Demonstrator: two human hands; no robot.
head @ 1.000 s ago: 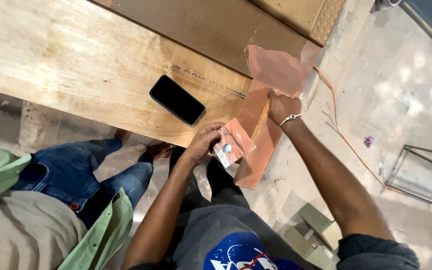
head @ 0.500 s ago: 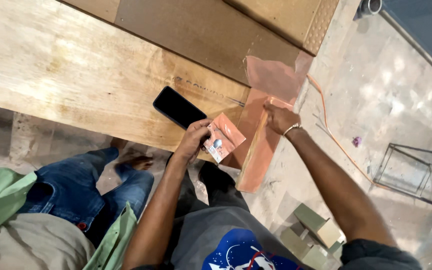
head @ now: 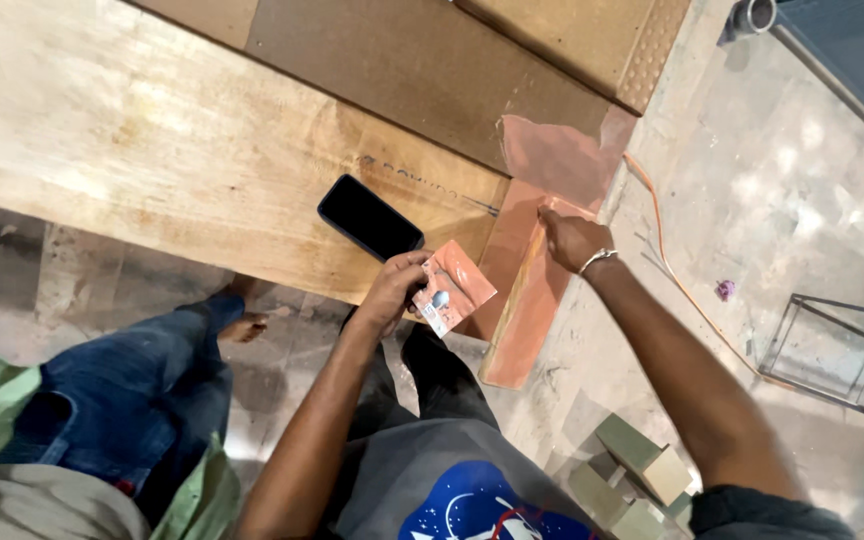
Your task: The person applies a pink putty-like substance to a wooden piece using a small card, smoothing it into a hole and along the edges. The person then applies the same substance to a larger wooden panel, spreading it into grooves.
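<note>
Left hand (head: 392, 290) grips a small reddish packet (head: 454, 287) by its corner; looks light, floppy. Right hand (head: 570, 238) closed, pressing the reddish-coated board edge (head: 532, 300), likely stiff

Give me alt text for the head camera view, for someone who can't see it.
Seen from above, a person's left hand holds a small reddish packet while the right hand presses on a reddish-coated wooden strip at the corner of a plywood board. A black phone lies on the board, and another person in jeans sits at lower left.
</note>
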